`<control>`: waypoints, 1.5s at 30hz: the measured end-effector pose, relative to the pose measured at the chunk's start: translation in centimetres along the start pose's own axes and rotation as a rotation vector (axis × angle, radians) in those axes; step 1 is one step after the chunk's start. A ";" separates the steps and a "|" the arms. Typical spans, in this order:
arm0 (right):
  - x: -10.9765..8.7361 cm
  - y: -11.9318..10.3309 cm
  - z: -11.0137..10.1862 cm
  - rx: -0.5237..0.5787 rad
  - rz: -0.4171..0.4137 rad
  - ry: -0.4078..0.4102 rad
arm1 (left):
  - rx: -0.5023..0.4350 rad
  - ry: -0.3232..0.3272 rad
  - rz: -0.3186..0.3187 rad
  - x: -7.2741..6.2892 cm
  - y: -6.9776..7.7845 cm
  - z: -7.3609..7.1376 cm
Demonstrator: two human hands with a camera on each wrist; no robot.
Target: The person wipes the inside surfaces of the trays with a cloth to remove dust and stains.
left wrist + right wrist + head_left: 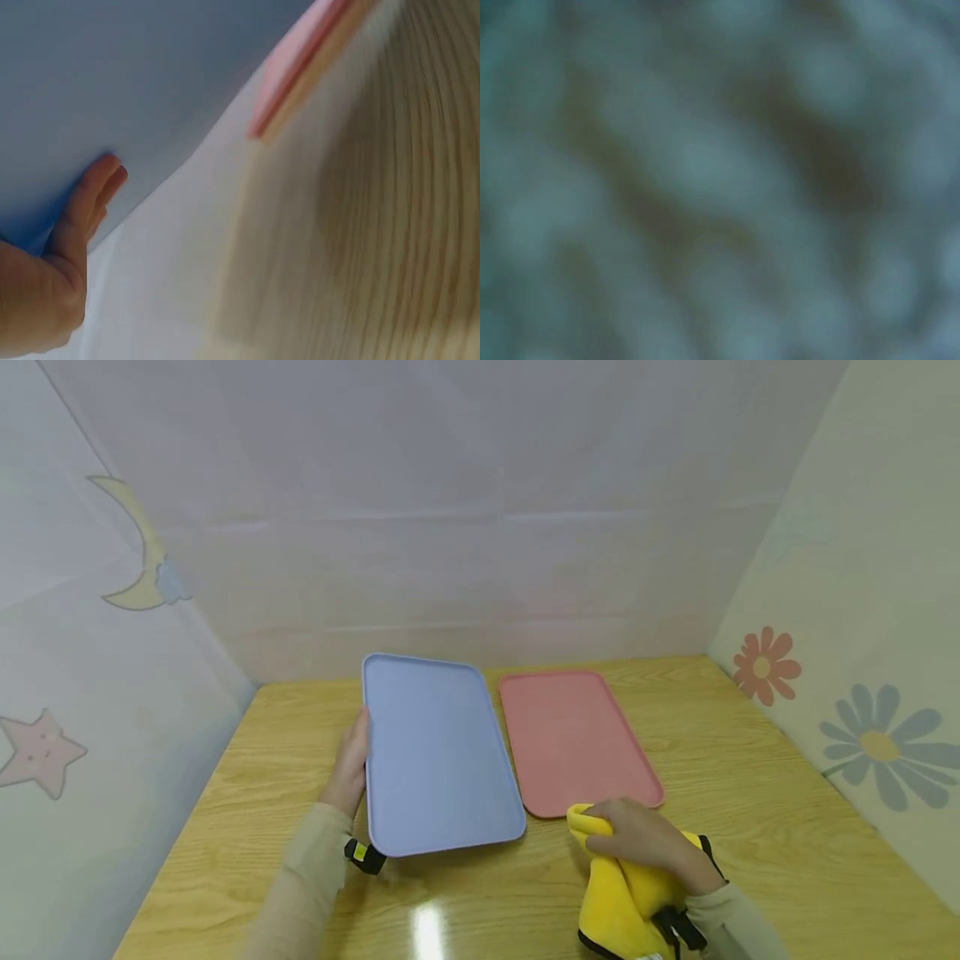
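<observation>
My left hand (350,767) grips a light blue tray (442,752) by its left long edge and holds it tilted above the table. From below, in the left wrist view, the fingers (75,217) lie against the underside of the tray (150,67); the thumb is hard to make out. A yellow cloth (615,906) with black edging is bunched in my right hand (645,835), and part of it hangs toward the table's front. Beyond that hand lies a pink tray (577,739), flat on the table. The right wrist view is only a blur.
The trays are over a light wood table (285,777). A pale fabric wall (465,585) closes off the back, with side walls printed with a moon (138,543), a star (43,752) and flowers (877,743). Bare wood shows right of the pink tray.
</observation>
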State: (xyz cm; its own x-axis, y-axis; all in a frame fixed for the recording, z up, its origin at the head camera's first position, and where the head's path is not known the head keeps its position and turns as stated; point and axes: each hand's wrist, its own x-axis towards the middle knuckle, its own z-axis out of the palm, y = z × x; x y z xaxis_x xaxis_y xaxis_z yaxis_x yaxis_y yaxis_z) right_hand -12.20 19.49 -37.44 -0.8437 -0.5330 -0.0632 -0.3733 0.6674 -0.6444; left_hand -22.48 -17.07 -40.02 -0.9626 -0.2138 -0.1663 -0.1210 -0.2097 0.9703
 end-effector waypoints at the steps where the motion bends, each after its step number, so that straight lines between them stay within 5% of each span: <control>1: 0.0 0.0 0.0 0.002 0.000 -0.001 | -0.005 0.000 0.001 0.4 -0.1 -0.1; 12: 0.1 0.3 0.4 0.022 -0.011 -0.035 | 0.074 -0.030 -0.096 3.7 -2.1 -1.0; 20: 0.2 0.5 0.3 0.036 0.005 -0.056 | 0.121 -0.084 -0.096 5.2 -2.6 -1.3; 28: 0.1 0.7 0.5 0.032 0.034 -0.063 | 0.221 -0.093 -0.156 4.4 -1.5 -1.0; 32: 0.0 0.7 0.6 0.040 0.061 -0.066 | 0.248 -0.096 -0.105 7.4 -4.6 -2.4; 35: -0.1 0.7 0.5 0.042 0.072 -0.067 | 0.282 -0.056 -0.006 12.4 -9.2 -4.5; 39: -0.1 0.7 0.4 0.030 0.071 -0.067 | 0.351 0.014 0.031 18.6 -14.5 -6.7; 45: -0.1 0.8 0.4 0.032 0.074 -0.072 | 0.253 -0.015 0.061 19.6 -15.9 -7.2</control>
State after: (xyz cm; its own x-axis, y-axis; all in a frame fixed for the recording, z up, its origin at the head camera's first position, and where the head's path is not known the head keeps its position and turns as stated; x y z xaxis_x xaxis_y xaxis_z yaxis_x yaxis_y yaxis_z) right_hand -12.32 19.86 -38.22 -0.8383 -0.5194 -0.1654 -0.2971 0.6898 -0.6602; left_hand -37.68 -24.76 -59.94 -0.9733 -0.2040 -0.1052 -0.1175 0.0493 0.9918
